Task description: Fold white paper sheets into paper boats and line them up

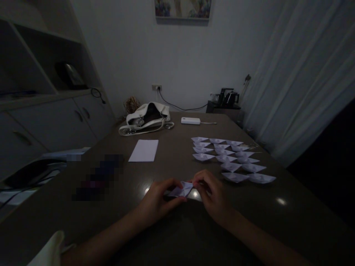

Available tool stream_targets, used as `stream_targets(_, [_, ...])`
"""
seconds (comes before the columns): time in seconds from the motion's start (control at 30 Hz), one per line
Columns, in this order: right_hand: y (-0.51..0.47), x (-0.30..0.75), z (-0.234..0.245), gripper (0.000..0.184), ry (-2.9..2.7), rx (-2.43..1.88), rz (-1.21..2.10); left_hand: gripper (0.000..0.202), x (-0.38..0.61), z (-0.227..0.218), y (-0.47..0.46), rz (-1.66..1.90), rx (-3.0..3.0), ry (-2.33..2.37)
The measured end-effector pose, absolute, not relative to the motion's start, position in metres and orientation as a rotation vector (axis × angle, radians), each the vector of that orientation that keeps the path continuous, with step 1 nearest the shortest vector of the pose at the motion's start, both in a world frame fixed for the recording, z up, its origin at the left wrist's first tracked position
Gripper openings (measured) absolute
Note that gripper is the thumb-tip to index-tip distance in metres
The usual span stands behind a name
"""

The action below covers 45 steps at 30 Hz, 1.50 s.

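Note:
My left hand [158,199] and my right hand [213,195] both pinch a small, partly folded piece of white paper [181,189] just above the dark table [277,221], near its front middle. Each hand's fingers are closed on one end of the paper. To the right and behind lie several finished white paper boats [231,158] in rows. A flat white sheet of paper [144,150] lies to the left behind my hands.
A white handbag [145,118] and a white power bank [190,120] with a cable sit at the table's far end. A cabinet with shelves [50,111] stands on the left, a curtain [305,81] on the right. A blurred patch [97,177] covers something left of my hands.

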State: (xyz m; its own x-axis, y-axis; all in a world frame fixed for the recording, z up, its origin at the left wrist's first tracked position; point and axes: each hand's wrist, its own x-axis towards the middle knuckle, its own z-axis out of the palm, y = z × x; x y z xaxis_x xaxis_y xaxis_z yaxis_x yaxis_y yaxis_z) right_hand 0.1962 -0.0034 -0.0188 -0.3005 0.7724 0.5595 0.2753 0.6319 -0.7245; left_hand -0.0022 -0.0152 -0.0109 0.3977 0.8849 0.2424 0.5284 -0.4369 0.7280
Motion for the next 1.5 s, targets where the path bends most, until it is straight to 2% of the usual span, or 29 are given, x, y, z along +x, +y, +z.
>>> stream_targets(0.2, [-0.004, 0.196, -0.021, 0.008, -1.827, -0.770, 0.695, 0.023, 0.000, -0.008, -0.018, 0.836, 2.100, 1.104])
stream_targets(0.43, [-0.006, 0.196, -0.019, 0.011, -1.825, -0.755, 0.762, 0.019, 0.005, -0.003, -0.018, 0.858, 1.793, 1.034])
stream_targets(0.53, [-0.005, 0.196, -0.015, 0.005, -1.821, -0.756, 0.859, 0.019, 0.005, -0.003, -0.018, 0.895, 1.827, 1.101])
stream_targets(0.57, [-0.005, 0.196, -0.014, 0.009, -1.831, -0.768, 0.906, 0.018, 0.005, -0.004, -0.018, 0.919, 1.834, 1.122])
stream_targets(0.67, [-0.003, 0.197, -0.011, 0.037, -1.884, -0.841, 1.052, 0.018, 0.003, -0.006, -0.018, 0.993, 1.772, 1.106])
stream_targets(0.7, [-0.002, 0.197, -0.012, 0.039, -1.892, -0.868, 1.083, 0.019, 0.003, -0.007, -0.018, 0.997, 1.747, 1.088])
stream_targets(0.9, [0.000, 0.194, -0.020, 0.016, -1.738, -0.923, 1.143, 0.023, 0.007, -0.013, -0.017, 1.010, 1.568, 1.072])
stream_targets(1.07, [0.001, 0.189, -0.024, 0.018, -1.568, -0.953, 1.221, 0.027, 0.008, -0.013, -0.015, 0.977, 1.495, 1.039])
stream_targets(1.23, [0.002, 0.187, -0.023, 0.023, -1.449, -1.016, 1.313, 0.021, 0.010, -0.010, -0.016, 0.902, 1.477, 1.077])
stream_targets(1.5, [-0.002, 0.182, -0.025, 0.033, -1.268, -0.945, 1.511, 0.026, 0.011, -0.005, -0.020, 0.911, 1.441, 1.052])
